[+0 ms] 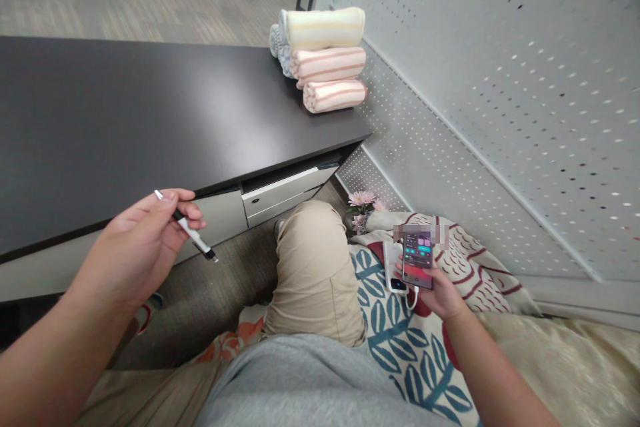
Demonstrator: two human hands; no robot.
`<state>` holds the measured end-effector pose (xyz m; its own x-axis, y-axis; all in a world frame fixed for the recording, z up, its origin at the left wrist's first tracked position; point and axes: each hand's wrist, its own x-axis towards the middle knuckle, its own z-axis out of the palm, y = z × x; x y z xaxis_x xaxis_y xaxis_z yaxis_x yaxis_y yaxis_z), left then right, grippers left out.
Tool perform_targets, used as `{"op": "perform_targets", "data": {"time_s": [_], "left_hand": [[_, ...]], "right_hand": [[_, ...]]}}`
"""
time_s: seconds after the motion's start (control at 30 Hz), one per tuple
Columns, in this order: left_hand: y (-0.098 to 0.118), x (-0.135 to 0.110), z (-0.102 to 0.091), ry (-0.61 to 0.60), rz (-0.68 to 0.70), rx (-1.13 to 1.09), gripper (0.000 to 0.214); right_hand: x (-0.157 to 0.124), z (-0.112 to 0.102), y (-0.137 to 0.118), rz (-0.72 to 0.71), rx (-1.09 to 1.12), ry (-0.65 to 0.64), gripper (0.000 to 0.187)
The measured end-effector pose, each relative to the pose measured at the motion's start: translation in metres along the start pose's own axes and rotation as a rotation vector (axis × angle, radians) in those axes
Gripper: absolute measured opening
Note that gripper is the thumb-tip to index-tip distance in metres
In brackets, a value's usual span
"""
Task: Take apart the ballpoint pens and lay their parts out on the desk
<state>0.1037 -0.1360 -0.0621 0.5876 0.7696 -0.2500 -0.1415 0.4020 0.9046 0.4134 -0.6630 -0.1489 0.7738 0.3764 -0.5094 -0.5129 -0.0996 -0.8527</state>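
Observation:
Between the fingers of my left hand [150,233] is a white and black pen [194,235], tilted down to the right, beside the near edge of the dark table. My right hand [443,290] is closed around a smartphone [418,260] with its screen lit, held over the patterned seat. Close to the phone lies a white power bank [393,267] with a small dark display. A white cable [414,299] curves at the phone's lower end. The fingers behind the phone are mostly hidden.
Rolled striped towels [330,63] are stacked on the dark table [125,107] at its right end. A drawer [283,193] sits beneath. Pink flowers [363,203] stand near the perforated panel [475,80]. Leaf-patterned fabric [385,327] covers the seat beside my leg.

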Motion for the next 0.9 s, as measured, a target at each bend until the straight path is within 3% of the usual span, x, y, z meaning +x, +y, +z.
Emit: {"op": "perform_targets", "data": {"time_s": [0.37, 0.53, 0.77, 0.9], "left_hand": [[-0.001, 0.000, 0.000, 0.000, 0.001, -0.003, 0.016], [-0.001, 0.000, -0.001, 0.001, 0.001, -0.006, 0.017], [0.000, -0.002, -0.002, -0.037, 0.006, -0.035, 0.019], [0.002, -0.004, 0.001, -0.044, 0.010, -0.023, 0.020]], "right_hand": [[-0.002, 0.003, 0.003, 0.015, -0.017, -0.002, 0.077], [0.000, 0.003, 0.003, 0.018, -0.036, -0.017, 0.067], [0.007, 0.009, 0.008, 0.087, -0.211, 0.322, 0.052], [0.003, 0.010, 0.016, 0.107, -0.277, 0.394, 0.049]]}}
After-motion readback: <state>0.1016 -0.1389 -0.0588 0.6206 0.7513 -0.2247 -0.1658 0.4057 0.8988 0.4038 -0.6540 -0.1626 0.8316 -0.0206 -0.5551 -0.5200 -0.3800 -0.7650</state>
